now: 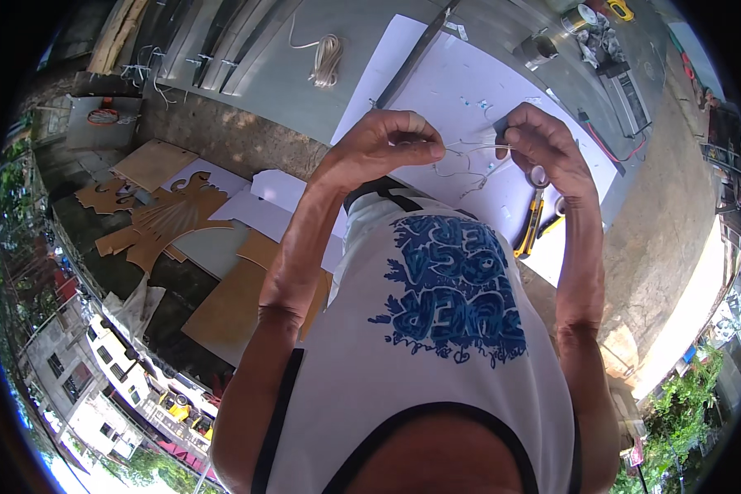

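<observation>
My left hand (387, 146) is closed in a pinch on the end of a thin pale wire (474, 148) above the table. Thumb and fingers of my right hand (549, 146) pinch the same wire at its other side, so it runs between both hands. Thin loose strands hang below it in a small tangle. Underneath lies a white sheet (391, 78) with small scraps on it. A yellow-and-black utility knife (530, 224) lies just below my right hand, with a roll of tape (538, 176) beside it.
A dark strip (416, 58) crosses the sheet. Coiled cord (327, 62) lies farther left, near long metal strips (214, 49). At the far right are a can (538, 49) and a grey metal-cased box (625, 99) with leads. Cut brown boards (169, 218) lie on the ground at left.
</observation>
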Demonstrator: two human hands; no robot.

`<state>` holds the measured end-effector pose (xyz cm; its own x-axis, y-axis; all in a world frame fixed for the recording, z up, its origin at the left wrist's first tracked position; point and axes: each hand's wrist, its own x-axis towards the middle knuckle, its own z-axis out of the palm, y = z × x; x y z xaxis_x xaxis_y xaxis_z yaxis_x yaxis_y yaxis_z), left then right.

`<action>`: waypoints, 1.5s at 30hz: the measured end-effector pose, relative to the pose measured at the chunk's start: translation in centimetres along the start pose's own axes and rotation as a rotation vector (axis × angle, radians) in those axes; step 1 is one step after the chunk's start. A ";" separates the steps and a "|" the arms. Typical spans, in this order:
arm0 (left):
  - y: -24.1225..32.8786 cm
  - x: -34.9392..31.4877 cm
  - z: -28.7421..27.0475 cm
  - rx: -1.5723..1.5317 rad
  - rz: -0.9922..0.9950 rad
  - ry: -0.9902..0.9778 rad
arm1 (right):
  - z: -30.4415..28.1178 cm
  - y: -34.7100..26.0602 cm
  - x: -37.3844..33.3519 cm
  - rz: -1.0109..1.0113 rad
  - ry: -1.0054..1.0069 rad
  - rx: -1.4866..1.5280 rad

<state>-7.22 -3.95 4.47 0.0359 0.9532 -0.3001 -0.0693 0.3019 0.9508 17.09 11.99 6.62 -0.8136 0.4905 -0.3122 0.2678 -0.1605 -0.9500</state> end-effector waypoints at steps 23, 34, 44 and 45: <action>-10.2 8.4 4.6 0.069 -0.280 -0.012 | 3.2 14.7 -3.0 0.060 0.691 0.298; -9.3 8.3 5.4 0.331 -0.049 -0.026 | 2.5 15.8 -1.5 0.200 0.515 0.759; -8.7 8.4 7.2 0.511 0.323 0.135 | 3.5 15.6 -1.6 0.068 0.599 0.827; -9.0 8.5 7.2 0.542 0.376 0.145 | 3.6 15.7 -1.6 0.062 0.611 0.820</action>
<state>0.93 1.35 -6.04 -0.0295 0.9957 0.0875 0.4604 -0.0641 0.8854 20.73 5.62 -7.76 -0.3474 0.7773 -0.5246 -0.3214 -0.6242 -0.7121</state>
